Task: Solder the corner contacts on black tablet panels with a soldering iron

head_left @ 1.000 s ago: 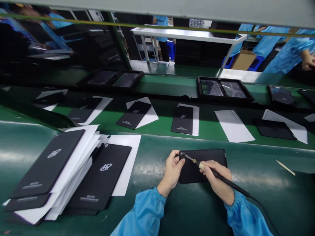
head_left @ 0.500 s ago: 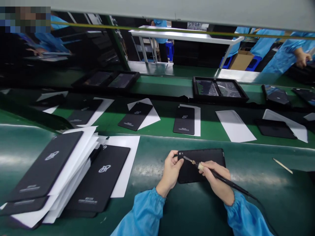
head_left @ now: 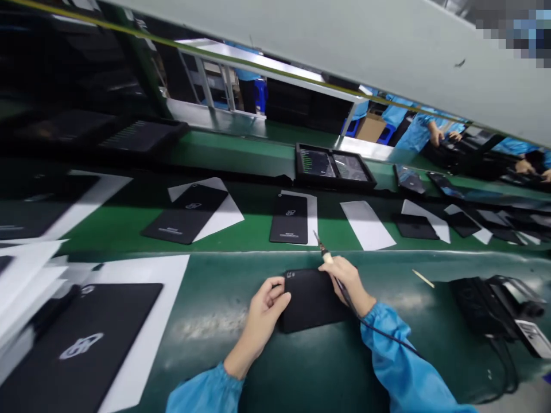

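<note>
We're at a dark green bench (head_left: 301, 367), and behind it a lighter green belt (head_left: 129, 223) runs left to right. It carries logo covers on white sheets (head_left: 289, 219), one bare white sheet (head_left: 367, 225) and a black tray of screen-up tablets (head_left: 333, 166). At near left, a big logo cover (head_left: 81, 344) lies flat on paper. At right there's a black box with leads (head_left: 482, 304); we can't tell what it is. Other workers' blue sleeves (head_left: 434, 135) are at far right, well apart from us. The black cover (head_left: 312, 301) lies flat on the bench at centre, between both hands, with its camera corner at top left. The left hand (head_left: 262, 310) is curled, thumb and fingertips clamped on the cover's left edge just below that corner. The right hand (head_left: 348, 281) is closed in a pen grip round what looks like a soldering iron (head_left: 323, 252). It sits over the cover's top right edge, though we can't tell whether it presses on it. The tip is raised off the cover, pointing up and away toward the belt edge. The iron's cord (head_left: 387, 338) trails back along the right sleeve. A thin wooden stick (head_left: 423, 279) lies loose on the bench, right of the hands. In our judgement, doing this well means pinning the cover flat with the left hand, fingers clear of the corner. The right wrist should brace on the bench, the tip should touch only the small spot, and the cord should stay slack.
</note>
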Tool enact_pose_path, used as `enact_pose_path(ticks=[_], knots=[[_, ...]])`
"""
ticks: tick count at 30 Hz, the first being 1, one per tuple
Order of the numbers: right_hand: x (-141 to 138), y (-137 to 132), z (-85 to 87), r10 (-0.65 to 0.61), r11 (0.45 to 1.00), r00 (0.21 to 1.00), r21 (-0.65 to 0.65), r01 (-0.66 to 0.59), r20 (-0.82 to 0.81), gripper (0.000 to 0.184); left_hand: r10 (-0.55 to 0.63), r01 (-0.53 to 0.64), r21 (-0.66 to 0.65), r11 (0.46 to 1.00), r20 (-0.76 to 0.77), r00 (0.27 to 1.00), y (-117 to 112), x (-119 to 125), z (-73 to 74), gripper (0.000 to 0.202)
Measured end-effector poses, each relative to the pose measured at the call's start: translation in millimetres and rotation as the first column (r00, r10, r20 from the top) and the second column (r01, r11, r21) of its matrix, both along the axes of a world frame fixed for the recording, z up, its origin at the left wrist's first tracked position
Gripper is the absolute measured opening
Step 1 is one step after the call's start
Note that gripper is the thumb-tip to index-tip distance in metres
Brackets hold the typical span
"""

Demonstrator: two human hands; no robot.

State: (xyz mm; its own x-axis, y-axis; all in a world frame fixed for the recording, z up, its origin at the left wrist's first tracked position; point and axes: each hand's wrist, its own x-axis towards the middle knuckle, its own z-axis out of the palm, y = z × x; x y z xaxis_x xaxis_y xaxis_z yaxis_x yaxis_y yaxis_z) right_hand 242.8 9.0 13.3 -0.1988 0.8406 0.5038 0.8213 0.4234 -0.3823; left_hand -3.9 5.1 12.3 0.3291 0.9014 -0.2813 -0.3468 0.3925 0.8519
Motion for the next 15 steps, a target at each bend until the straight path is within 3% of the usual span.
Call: enact_pose_path(ticks=[2, 5, 8, 11, 15], knots=[[33, 11, 10.1, -0.1, 0.994, 0.995, 0.038, 0.099, 0.011, 0.031, 0.003, -0.003, 0.004, 1.0, 0.009, 1.0, 1, 0, 0.3, 0.04], [86, 38, 40.7, -0.263, 0.956, 0.964, 0.125, 0.264, -0.023, 0.035, 0.005, -0.005, -0.01, 1.0, 0.021, 1.0, 2, 1, 0.5, 0.038], [108, 67, 63.4, -0.333, 0.927, 0.942, 0.164, 0.337, -0.053, 0.027, 0.003, -0.003, -0.001, 1.0, 0.016, 1.0, 1, 2, -0.3, 0.037], [82, 85, 54.1, -0.32, 0.936, 0.944, 0.124, 0.328, -0.079, 0.031, 0.002, -0.002, 0.013, 1.0, 0.01, 1.0, 1, 2, -1.1, 0.035], [0, 94, 13.0, -0.25, 0.968, 0.967, -0.021, 0.25, -0.056, 0.031, 0.007, -0.007, 0.025, 1.0, 0.001, 1.0, 1, 2, -1.1, 0.035]])
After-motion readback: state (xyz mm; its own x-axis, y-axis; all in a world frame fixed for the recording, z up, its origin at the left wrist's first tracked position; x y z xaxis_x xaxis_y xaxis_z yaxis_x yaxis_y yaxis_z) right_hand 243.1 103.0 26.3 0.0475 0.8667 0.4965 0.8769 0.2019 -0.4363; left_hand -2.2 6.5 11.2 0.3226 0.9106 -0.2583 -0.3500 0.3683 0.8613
